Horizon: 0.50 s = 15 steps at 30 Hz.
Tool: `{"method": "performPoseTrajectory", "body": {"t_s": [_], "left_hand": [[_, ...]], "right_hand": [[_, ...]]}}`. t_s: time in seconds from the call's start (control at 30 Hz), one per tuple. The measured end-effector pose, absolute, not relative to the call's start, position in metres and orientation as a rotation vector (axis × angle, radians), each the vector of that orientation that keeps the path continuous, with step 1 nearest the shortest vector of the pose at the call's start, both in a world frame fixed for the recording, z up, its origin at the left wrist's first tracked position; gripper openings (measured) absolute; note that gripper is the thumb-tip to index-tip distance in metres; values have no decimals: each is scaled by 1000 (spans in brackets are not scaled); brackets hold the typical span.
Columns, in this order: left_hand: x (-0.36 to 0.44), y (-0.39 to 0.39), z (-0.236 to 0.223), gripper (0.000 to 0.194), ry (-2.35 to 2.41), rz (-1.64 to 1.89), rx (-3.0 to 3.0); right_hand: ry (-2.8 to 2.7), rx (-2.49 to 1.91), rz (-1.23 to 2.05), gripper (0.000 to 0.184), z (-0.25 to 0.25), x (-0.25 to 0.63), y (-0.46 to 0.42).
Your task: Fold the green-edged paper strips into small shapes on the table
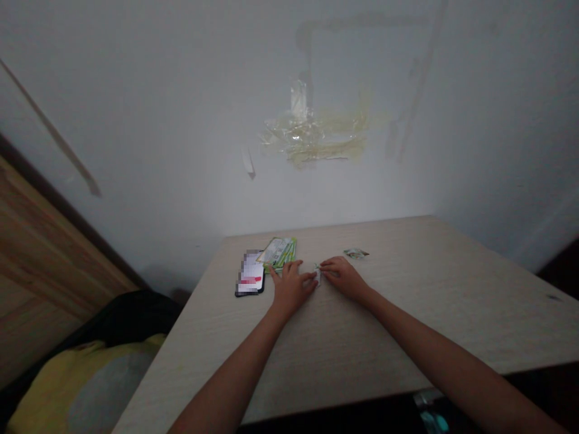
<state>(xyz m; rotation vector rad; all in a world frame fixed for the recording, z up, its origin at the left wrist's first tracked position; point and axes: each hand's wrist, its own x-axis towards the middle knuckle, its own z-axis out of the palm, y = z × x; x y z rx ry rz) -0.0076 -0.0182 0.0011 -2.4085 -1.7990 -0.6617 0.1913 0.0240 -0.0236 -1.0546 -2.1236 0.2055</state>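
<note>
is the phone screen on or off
On: the phone shows a bright, whitish screen with a red bar near its lower end.

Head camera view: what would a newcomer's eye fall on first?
Probably the shiny clear tape on the wall, above the table. Next, perhaps, the left hand and right hand, whose fingers meet at a small pale item. Left of them, a bright-screened phone lies by green packets.
</note>
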Motion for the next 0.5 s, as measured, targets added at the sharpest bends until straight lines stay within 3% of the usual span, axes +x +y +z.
{"method": "performPoseTrajectory", "body": {"t_s": [0.5], "left_hand": [[-9,-20,-1,27,-1816,-656,-2318]], "right_hand": [[-2333,-858,65,24,-16,196,14]]}}
